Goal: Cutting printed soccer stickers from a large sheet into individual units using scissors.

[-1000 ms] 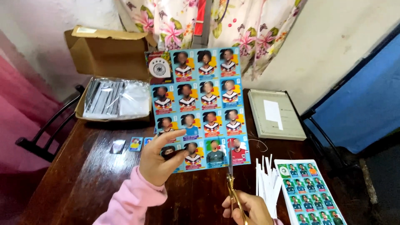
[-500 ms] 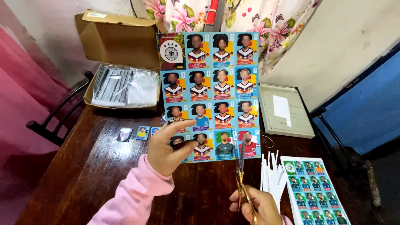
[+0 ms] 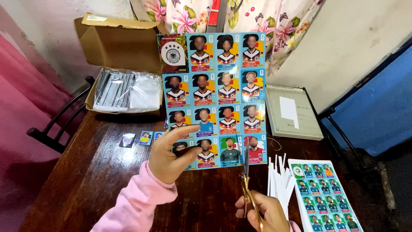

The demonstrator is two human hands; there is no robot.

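My left hand (image 3: pixel 171 157) holds up a large blue sheet of player picture stickers (image 3: pixel 216 96) by its lower left corner, thumb over the front. My right hand (image 3: pixel 264 212) grips gold-handled scissors (image 3: pixel 247 182) near the bottom edge of the view. The blades point upward and meet the sheet's lower edge between the two rightmost sticker columns. A pink sleeve covers my left arm.
A dark wooden table (image 3: pixel 86 172) carries a second sticker sheet (image 3: pixel 326 195), white paper strips (image 3: pixel 279 180), three small cut stickers (image 3: pixel 143 138), a grey paper cutter board (image 3: pixel 292 112) and an open cardboard box (image 3: pixel 122 64) of plastic sleeves. A black chair (image 3: pixel 56 129) stands at left.
The sheet has risen and now stands more upright in front of me. The scissors moved up with it and their blades reach the sheet's bottom edge.
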